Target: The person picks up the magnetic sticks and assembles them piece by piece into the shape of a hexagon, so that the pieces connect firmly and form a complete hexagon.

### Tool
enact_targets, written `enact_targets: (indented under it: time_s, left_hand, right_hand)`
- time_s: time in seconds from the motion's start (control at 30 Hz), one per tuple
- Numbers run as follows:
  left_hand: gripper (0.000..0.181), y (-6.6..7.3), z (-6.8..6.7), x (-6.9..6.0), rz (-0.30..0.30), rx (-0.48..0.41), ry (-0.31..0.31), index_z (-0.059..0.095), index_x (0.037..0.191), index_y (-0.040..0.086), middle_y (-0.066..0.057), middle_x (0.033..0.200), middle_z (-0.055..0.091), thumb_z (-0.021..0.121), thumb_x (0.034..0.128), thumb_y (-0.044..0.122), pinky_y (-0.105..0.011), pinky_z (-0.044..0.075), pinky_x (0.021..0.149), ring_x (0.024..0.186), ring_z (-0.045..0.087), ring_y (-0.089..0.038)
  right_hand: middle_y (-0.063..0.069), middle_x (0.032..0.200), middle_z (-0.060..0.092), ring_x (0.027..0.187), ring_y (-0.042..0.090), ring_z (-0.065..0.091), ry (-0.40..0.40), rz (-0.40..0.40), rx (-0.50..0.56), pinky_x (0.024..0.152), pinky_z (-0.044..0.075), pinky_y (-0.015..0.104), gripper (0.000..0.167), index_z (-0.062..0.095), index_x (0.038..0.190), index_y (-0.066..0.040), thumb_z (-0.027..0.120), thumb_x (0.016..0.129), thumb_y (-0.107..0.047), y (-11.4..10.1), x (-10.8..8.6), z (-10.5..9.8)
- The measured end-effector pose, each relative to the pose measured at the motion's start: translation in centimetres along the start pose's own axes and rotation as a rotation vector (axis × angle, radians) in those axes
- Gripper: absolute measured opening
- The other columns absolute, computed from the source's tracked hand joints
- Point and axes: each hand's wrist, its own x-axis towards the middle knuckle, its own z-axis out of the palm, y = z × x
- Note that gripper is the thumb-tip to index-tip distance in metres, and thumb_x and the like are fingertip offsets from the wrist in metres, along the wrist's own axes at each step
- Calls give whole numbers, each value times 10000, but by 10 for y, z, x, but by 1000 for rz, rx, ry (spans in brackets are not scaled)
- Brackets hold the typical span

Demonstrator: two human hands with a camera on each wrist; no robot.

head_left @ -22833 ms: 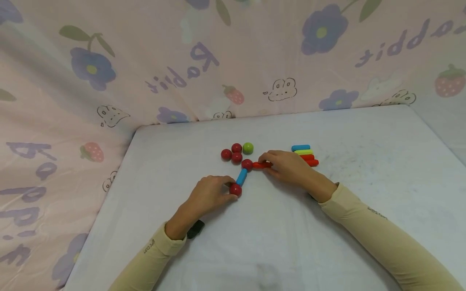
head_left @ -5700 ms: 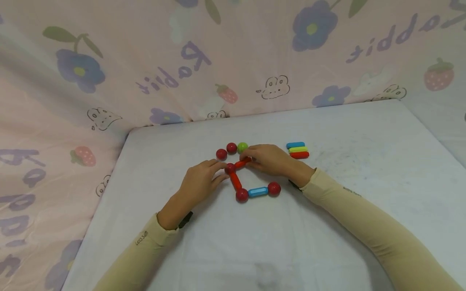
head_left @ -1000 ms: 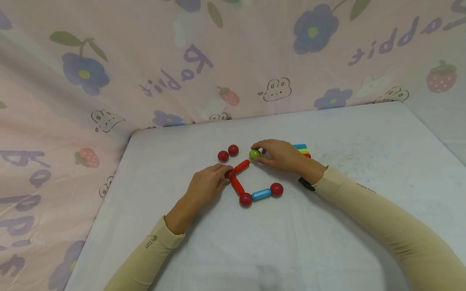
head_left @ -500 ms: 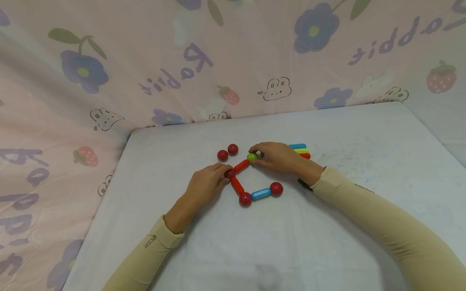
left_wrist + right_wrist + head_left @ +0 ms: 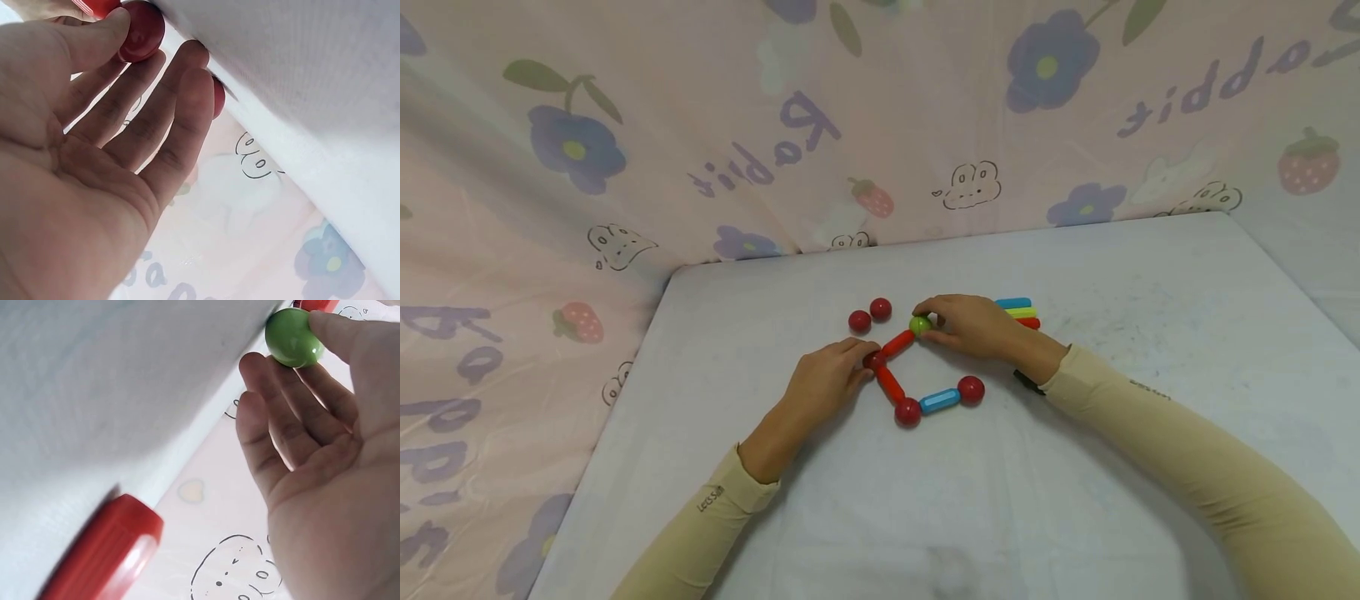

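Note:
My left hand pinches a red ball between thumb and fingers. From that ball one red rod runs down to another red ball, and a blue rod links this one to a red ball on the right. A second red rod slants up to the green ball. My right hand pinches that green ball by its sides, where it meets the rod's end. In the left wrist view the thumb lies on the red ball.
Two loose red balls lie behind the left hand on the white table. Right of the right hand, partly covered by it, are a blue rod, a yellow rod and a red rod. A patterned cloth hangs behind.
Since a second ago, the right hand has brought the green ball slightly left and down, against the red rod's free end. Earlier, another red rod and red balls joined the chain.

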Motion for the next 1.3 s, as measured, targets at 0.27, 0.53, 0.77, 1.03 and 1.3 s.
enact_targets:
  time_s: [0.27,0.53,0.77,1.03,1.3]
  left_hand:
    - [388,1,-1,-1,7,-7,4,671,1250,158,10,1140,729,770,875,177,-339,590,863,976,707,-162]
    - [391,1,0,-2,-5,-8,6,672,1253,169,18,1141,730,771,874,172,-336,588,871,982,704,-154]
    - [392,1,-1,-3,10,-18,14,674,1242,164,12,1119,731,780,865,170,-324,593,841,931,696,-149]
    - [388,1,0,-3,3,-30,3,673,1235,176,23,1100,725,784,864,195,-310,591,823,898,678,-133]
    - [370,2,-1,-4,48,-24,11,682,1211,156,20,1051,730,788,859,198,-300,591,784,850,667,-121]
  right_hand:
    - [6,1267,669,1052,186,652,-29,34,8,903,569,386,462,595,1347,-209,697,926,-369,2,-2,-3]
    - [42,1292,662,1058,209,658,3,16,-30,911,567,421,443,606,1342,-180,691,933,-328,13,-19,-11]
    - [33,1232,683,1047,196,656,46,30,-63,891,569,415,418,629,1314,-182,696,928,-326,25,-40,-17]
    - [16,1060,683,889,148,590,117,19,-75,789,543,364,367,650,1274,-180,706,925,-275,43,-65,-23]
    - [36,1107,709,985,202,645,201,6,-111,841,567,422,275,709,1155,-149,744,889,-211,56,-89,-31]
